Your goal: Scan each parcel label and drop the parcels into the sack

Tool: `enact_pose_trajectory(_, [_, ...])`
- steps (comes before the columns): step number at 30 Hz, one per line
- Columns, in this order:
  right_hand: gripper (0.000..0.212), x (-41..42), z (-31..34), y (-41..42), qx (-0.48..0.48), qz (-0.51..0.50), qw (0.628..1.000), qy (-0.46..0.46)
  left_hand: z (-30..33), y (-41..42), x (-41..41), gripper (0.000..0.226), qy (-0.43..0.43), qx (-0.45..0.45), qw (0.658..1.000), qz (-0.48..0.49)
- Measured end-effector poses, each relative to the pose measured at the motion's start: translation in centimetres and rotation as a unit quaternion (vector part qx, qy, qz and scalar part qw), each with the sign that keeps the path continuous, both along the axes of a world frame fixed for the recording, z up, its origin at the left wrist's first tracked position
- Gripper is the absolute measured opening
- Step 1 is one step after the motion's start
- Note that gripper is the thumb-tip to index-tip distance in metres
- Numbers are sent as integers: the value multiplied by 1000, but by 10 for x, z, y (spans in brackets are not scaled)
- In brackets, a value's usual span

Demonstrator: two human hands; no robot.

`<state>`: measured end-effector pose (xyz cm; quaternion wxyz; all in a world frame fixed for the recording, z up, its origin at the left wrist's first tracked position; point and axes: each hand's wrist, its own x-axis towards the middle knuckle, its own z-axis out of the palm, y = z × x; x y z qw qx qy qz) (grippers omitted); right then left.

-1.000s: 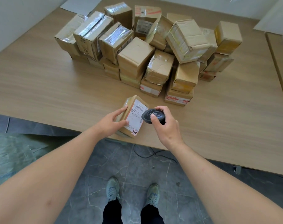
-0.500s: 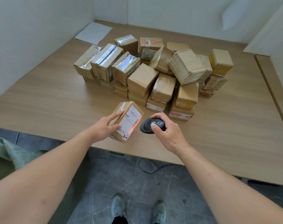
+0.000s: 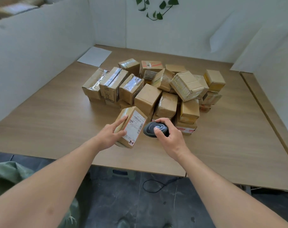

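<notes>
Print on the parcel (image 3: 130, 127)'s white label (image 3: 134, 126) is too small for us to read. Our left hand (image 3: 111, 134) grips this taped brown box, tilted above the counter (image 3: 49, 120)'s near edge. Our right hand (image 3: 170, 137) clasps the dark scanner (image 3: 154, 129) just beside it. Green sack (image 3: 9, 176) lies partly cut off at lower left.

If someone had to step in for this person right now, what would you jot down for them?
Left hand holds a parcel over the table's near edge, its label facing up.
Right hand grips the black scanner just right of the label, thumb on top.
The pile of parcels waits on the table; the green sack is low on the left.
Left: confirm the scan, drop this parcel into the sack, then work through the pile.
</notes>
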<state>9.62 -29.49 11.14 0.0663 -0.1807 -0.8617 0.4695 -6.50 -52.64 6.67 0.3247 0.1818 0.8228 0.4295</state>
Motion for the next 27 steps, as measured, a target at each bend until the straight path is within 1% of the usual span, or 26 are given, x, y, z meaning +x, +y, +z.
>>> enact_pose_trajectory(5, [30, -17, 8, -39, -83, -20, 995, 52, 27, -14, 17, 60, -8, 38, 999, 36])
enact_pose_trajectory(8, [36, -25, 14, -60, -129, -15, 988, 78, 45, -28, 33, 61, -14, 73, 995, 62])
enact_pose_trajectory(11, [25, -29, 15, -78, -148, -2, 985, 92, 54, -48, 55, 63, -6, 84, 992, 91])
enact_pose_trajectory(13, [25, -28, 14, -90, -157, 11, 983, 92, 58, -63, 72, 64, 5, 75, 990, 120])
enact_pose_trajectory(18, [33, -12, 7, -129, -168, 97, 978, 74, 60, -105, 126, 64, 54, 43, 973, 221])
enact_pose_trajectory(20, [31, -3, 3, -149, -168, 131, 975, 66, 56, -127, 148, 63, 67, 32, 962, 262])
enact_pose_trajectory(22, [27, 5, -2, -168, -173, 163, 970, 57, 50, -151, 170, 63, 74, 24, 950, 302])
enact_pose_trajectory(27, [29, 22, -10, -223, -186, 228, 955, 33, 48, -214, 218, 60, 68, 5, 928, 365])
